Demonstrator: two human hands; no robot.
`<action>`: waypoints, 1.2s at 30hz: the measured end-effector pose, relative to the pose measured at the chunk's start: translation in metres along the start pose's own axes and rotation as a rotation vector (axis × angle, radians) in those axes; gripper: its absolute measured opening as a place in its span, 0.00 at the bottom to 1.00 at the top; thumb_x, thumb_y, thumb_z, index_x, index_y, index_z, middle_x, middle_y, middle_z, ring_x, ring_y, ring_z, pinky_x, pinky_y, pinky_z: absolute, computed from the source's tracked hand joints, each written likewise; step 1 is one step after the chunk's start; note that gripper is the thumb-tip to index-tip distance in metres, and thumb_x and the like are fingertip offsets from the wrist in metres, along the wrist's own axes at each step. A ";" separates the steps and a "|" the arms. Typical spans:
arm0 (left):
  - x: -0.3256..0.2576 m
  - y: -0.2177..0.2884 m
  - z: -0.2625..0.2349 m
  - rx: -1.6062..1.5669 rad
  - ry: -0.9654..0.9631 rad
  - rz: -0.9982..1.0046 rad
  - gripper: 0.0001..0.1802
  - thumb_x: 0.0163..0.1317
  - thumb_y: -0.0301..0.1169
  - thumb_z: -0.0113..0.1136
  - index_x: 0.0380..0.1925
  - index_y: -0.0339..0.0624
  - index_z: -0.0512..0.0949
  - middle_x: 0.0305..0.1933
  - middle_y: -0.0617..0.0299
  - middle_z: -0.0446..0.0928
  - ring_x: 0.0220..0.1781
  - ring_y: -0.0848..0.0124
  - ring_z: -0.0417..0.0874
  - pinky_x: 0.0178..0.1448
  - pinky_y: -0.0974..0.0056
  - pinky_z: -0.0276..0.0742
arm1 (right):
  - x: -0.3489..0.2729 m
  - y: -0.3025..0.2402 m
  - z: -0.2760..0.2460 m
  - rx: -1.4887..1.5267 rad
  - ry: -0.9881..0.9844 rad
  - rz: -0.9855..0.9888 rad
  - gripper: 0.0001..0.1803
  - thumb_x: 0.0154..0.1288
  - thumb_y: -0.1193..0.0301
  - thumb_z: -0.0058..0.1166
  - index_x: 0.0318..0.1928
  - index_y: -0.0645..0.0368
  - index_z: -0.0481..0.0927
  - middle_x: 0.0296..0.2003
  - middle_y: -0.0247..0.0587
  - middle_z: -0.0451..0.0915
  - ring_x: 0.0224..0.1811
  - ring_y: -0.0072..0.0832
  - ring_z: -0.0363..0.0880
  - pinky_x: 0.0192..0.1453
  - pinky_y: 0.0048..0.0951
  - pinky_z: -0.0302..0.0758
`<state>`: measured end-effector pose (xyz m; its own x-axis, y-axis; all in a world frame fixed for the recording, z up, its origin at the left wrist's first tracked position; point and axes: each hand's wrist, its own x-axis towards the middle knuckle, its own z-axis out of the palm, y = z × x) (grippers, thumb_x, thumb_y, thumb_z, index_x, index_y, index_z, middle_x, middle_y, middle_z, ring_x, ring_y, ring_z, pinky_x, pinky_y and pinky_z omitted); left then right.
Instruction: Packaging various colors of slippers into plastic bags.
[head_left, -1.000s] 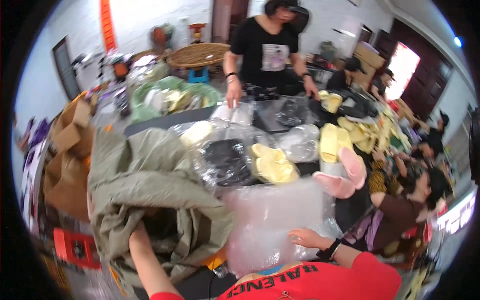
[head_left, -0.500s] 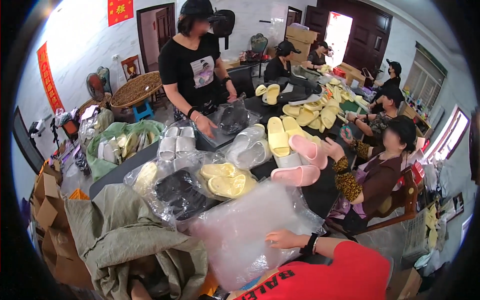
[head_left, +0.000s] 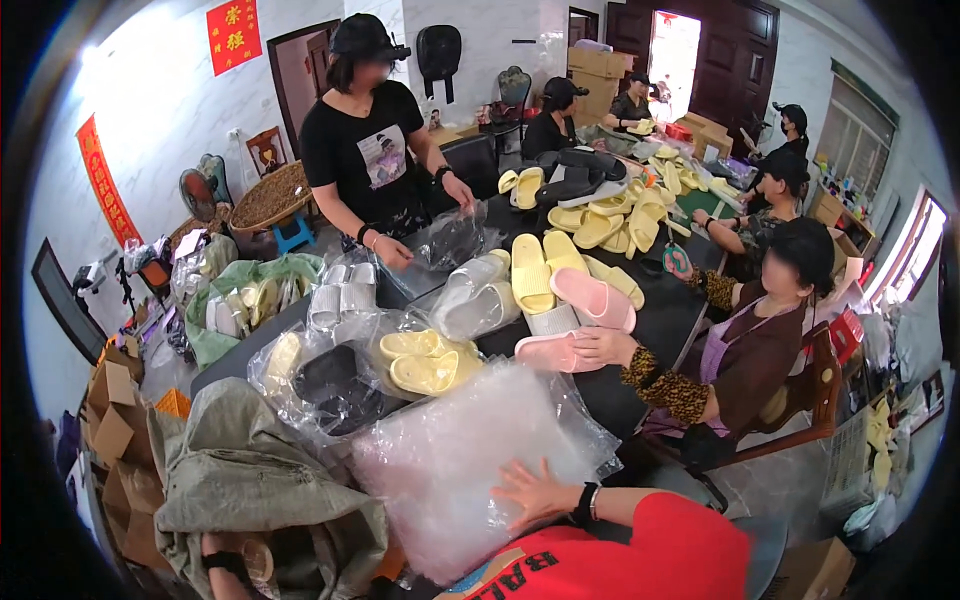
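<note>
My right hand [head_left: 532,494] lies with spread fingers on a stack of clear plastic bags [head_left: 455,455] at the near edge of the table. My left hand [head_left: 213,543] is at the mouth of an olive-green woven sack [head_left: 265,475]; the cloth hides its fingers. Beside that wrist, a round pale shape [head_left: 258,562] shows in the sack, too unclear to name. Just beyond the stack lie bagged yellow slippers [head_left: 425,362] and bagged black slippers [head_left: 345,385]. Across the table, a standing person's hands [head_left: 393,252] handle a bag with something dark inside [head_left: 450,240].
A seated person's hand [head_left: 603,347] touches a pink slipper [head_left: 550,352] on the right. Bagged grey slippers [head_left: 478,300] lie mid-table, and loose yellow slippers [head_left: 605,225] are heaped farther back. Cardboard boxes [head_left: 125,440] and a green sack of slippers [head_left: 215,340] stand at the left.
My right hand's fingers have spread out on the plastic bags. My left hand has shifted left at the sack. The seated person's hand has come down onto the near pink slipper.
</note>
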<state>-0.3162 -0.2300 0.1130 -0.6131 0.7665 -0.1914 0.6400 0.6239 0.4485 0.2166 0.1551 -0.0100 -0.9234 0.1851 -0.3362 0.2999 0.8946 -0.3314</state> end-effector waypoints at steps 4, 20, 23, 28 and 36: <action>-0.017 0.071 0.008 -0.220 -0.144 -0.058 0.39 0.41 0.49 0.68 0.50 0.35 0.73 0.45 0.53 0.79 0.42 0.62 0.79 0.47 0.64 0.74 | 0.003 0.009 0.017 -0.043 0.110 0.019 0.50 0.49 0.33 0.44 0.68 0.41 0.49 0.70 0.46 0.34 0.71 0.51 0.27 0.56 0.79 0.29; -0.044 0.394 -0.010 -0.699 0.015 0.160 0.23 0.55 0.27 0.55 0.53 0.36 0.65 0.42 0.66 0.75 0.38 0.81 0.75 0.38 0.75 0.72 | -0.016 0.009 -0.064 0.875 0.118 -0.146 0.36 0.56 0.50 0.54 0.63 0.50 0.62 0.63 0.47 0.59 0.62 0.43 0.63 0.62 0.41 0.63; -0.007 0.430 0.045 -0.816 -0.149 0.077 0.21 0.56 0.41 0.61 0.42 0.36 0.72 0.32 0.62 0.77 0.24 0.78 0.77 0.25 0.76 0.70 | -0.027 -0.002 -0.074 1.593 -0.055 -0.236 0.40 0.60 0.45 0.46 0.67 0.48 0.52 0.64 0.44 0.59 0.61 0.42 0.64 0.60 0.45 0.65; 0.006 0.433 0.156 -1.078 -0.337 -0.195 0.33 0.61 0.45 0.54 0.60 0.39 0.57 0.53 0.52 0.67 0.52 0.62 0.72 0.48 0.57 0.75 | -0.045 0.017 -0.078 2.140 0.318 0.041 0.43 0.62 0.38 0.33 0.69 0.50 0.42 0.63 0.46 0.60 0.60 0.41 0.65 0.58 0.49 0.65; 0.065 0.305 0.212 -0.816 0.278 -0.177 0.21 0.61 0.38 0.50 0.50 0.34 0.70 0.48 0.56 0.74 0.49 0.70 0.73 0.51 0.67 0.69 | -0.031 0.072 -0.024 1.837 0.513 0.397 0.36 0.62 0.73 0.51 0.66 0.63 0.48 0.52 0.50 0.69 0.51 0.31 0.72 0.53 0.31 0.71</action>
<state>-0.0625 0.0421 0.0528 -0.8305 0.5378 -0.1449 0.0599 0.3449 0.9367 0.2612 0.2239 -0.0023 -0.6204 0.6230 -0.4763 0.0067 -0.6031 -0.7976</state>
